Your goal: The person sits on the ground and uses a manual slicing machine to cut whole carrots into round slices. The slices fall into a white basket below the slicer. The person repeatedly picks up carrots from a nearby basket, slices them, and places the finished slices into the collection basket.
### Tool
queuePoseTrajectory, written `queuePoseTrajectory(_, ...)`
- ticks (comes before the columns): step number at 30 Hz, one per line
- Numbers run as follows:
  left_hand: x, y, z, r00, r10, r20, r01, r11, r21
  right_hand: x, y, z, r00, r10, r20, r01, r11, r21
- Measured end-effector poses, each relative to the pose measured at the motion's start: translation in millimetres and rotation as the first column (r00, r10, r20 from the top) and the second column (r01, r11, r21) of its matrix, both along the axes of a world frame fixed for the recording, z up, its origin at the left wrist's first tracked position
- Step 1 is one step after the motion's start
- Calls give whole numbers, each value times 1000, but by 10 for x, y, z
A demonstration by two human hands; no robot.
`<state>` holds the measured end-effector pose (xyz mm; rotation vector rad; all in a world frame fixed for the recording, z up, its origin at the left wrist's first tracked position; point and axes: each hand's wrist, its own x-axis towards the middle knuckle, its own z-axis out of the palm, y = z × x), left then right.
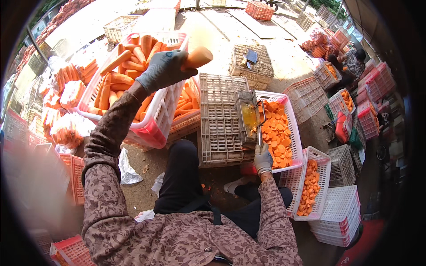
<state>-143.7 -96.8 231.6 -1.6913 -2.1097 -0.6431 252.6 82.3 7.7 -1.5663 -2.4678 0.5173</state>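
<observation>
My left hand, in a grey knit glove, is raised over a white-and-pink plastic crate heaped with whole carrots. It grips a thick carrot, whose blunt end points right. Lower right, my gloved right hand is closed around the lower end of a metal cutting tool; the fingers hide its handle. That tool stands beside a metal trough with yellowish liquid and orange bits in it. Just right of the trough, round carrot slices fill another white-and-pink crate.
Upturned beige crates support the trough. A cleaver-like blade lies on a farther crate. Bagged carrots lie at left. At right are a crate of carrot pieces, stacked white crates and a seated person.
</observation>
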Motion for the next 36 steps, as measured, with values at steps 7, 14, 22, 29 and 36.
queuePoseTrajectory(7,1276,1419,-1512,984,-175,32,174,903,-392,-33,297,668,876,-285,-389,-25,779,-627)
queuePoseTrajectory(14,1620,2060,-2001,988,-129,81,152,874,-461,-74,464,1351,976,-121,-183,0,834,-552)
queuePoseTrajectory(22,1504,1806,-1842,983,-125,133,163,927,-339,79,720,711,998,61,-32,-68,942,-329)
queuePoseTrajectory(29,1108,1289,-2152,693,106,713,270,879,-393,-159,411,1162,1000,-26,-9,17,856,-517)
queuePoseTrajectory(36,1217,1312,-2288,591,72,803,249,931,-267,130,328,-92,997,-29,67,41,984,-173)
